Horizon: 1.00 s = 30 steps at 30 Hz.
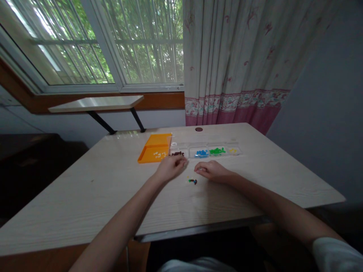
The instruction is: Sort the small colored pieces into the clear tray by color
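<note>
My left hand (pixel 171 168) and right hand (pixel 212 170) sit apart, flanking the small pieces (pixel 193 181), fingers curled, grip unclear; I'd pinch lightly without nudging them.

A barred window (pixel 141 45) looks onto green foliage (pixel 167 22), with brown wooden trim (pixel 166 100) beneath. Beside it hangs a pale curtain (pixel 235 53), pink at the bottom. A raised shelf (pixel 98 104) stands on black legs (pixel 100 122). The dark shape (pixel 28 166) at far left may be a cabinet.
</note>
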{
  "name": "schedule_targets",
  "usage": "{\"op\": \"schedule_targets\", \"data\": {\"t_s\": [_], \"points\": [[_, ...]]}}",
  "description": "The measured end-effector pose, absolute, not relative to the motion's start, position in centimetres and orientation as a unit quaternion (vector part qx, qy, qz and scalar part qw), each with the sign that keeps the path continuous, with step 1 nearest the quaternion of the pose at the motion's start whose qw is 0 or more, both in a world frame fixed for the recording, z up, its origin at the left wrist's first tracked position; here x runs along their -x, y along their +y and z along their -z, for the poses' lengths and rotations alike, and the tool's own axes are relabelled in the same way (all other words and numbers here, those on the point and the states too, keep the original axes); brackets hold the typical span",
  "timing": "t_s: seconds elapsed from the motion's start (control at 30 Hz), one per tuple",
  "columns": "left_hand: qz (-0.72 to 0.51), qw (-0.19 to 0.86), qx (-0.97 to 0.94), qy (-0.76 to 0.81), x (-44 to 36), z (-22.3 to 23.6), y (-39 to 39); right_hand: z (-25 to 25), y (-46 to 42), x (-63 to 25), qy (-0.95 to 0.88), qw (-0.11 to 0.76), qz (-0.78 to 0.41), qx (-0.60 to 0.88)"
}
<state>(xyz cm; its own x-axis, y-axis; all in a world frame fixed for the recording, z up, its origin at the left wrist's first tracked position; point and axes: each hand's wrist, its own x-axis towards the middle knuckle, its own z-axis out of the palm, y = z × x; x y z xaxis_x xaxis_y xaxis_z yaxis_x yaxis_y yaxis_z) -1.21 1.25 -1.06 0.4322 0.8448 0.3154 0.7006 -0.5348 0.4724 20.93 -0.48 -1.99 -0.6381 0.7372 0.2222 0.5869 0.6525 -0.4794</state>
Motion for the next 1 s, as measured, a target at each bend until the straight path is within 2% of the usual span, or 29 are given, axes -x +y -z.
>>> {"op": "schedule_targets", "data": {"t_s": [0.2, 0.47, 0.63, 1.0], "points": [[-0.29, 0.304, -0.825, 0.379, -0.8, 1.6, 0.0, 2.2, -0.3, -20.9, -0.848, 0.323, -0.21, 0.363], [-0.349, 0.415, -0.744, 0.39, -1.5, 1.2, -0.2, 2.6, -0.1, -20.8, -0.833, 0.373, -0.212, 0.35], [-0.351, 0.423, -0.738, 0.392, -1.5, 1.3, -0.1, 2.9, -0.1, -20.7, -0.846, 0.383, -0.158, 0.334], [-0.344, 0.374, -0.766, 0.393, -1.6, 0.9, -0.3, 2.6, -0.3, -20.9, -0.876, 0.33, 0.027, 0.35]]}}
